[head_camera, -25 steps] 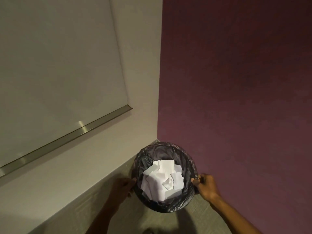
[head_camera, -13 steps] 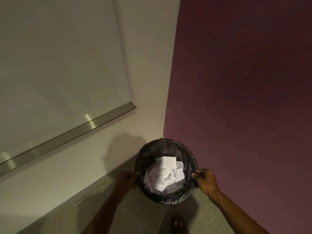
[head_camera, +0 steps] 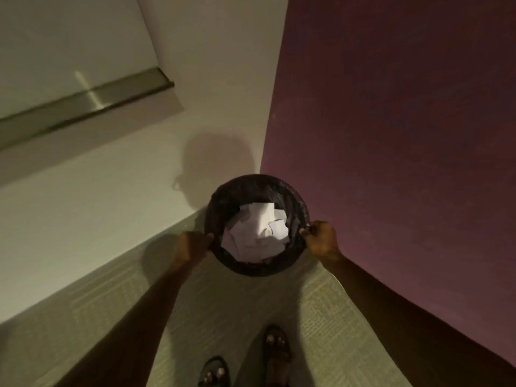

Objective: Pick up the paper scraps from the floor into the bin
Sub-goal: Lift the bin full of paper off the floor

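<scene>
gripping the round bin (head_camera: pixel 300 216) by its rim on both sides, the person stands over it in the corner where the pale wall (head_camera: pixel 117 208) meets the maroon wall (head_camera: pixel 391 135). the left hand (head_camera: pixel 192 245) is closed on the rim's left edge and the right hand (head_camera: pixel 321 240) is closed on the right edge, both holding the black liner-covered lip. the white paper scraps (head_camera: pixel 255 233) lie piled inside the bin, and no scraps show on the visible carpeted floor (head_camera: pixel 307 308), so the collecting step looks finished; this seems to be placing the bin. whether its base rests on the floor i cannot tell. next calls for settling it level near the corner, then letting go with both hands. sandalled feet (head_camera: pixel 275 347) stand just behind.
</scene>
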`<control>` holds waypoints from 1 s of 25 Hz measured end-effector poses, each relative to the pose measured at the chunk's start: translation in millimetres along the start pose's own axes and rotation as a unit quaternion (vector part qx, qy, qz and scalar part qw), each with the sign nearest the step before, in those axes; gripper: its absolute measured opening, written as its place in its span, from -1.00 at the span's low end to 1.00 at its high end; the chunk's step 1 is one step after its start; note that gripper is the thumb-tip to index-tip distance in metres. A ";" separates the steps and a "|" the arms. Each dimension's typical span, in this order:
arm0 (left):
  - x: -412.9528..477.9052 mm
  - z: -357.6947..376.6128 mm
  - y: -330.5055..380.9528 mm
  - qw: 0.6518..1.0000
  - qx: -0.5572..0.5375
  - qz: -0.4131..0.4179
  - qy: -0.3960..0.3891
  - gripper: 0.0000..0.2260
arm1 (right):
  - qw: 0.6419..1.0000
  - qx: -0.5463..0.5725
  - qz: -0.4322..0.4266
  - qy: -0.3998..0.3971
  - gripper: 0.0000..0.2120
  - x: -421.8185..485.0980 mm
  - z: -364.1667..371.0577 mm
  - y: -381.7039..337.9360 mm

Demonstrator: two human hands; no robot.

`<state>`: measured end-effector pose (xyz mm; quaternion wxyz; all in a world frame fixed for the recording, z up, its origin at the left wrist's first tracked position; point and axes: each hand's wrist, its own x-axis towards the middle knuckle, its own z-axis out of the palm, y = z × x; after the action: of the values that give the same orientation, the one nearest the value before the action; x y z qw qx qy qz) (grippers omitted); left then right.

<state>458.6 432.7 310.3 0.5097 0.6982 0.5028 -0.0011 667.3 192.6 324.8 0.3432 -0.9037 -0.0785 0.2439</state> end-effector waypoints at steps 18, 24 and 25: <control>112.3 93.8 -85.2 0.996 0.077 -0.033 0.030 -0.76 | 0.994 -0.105 0.012 -0.024 -0.69 124.8 140.1 117.2; 125.1 101.1 -85.0 0.996 0.084 -0.019 0.037 -0.75 | 0.996 -0.082 0.012 -0.014 -0.74 138.1 148.0 126.3; 128.3 102.1 -84.3 0.995 0.091 -0.013 0.040 -0.75 | 0.997 -0.077 0.011 -0.011 -0.75 140.5 148.9 127.2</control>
<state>514.9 447.8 135.4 0.4239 0.7343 0.5296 -0.0259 712.5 227.0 90.5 0.2691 -0.9253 -0.0909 0.2512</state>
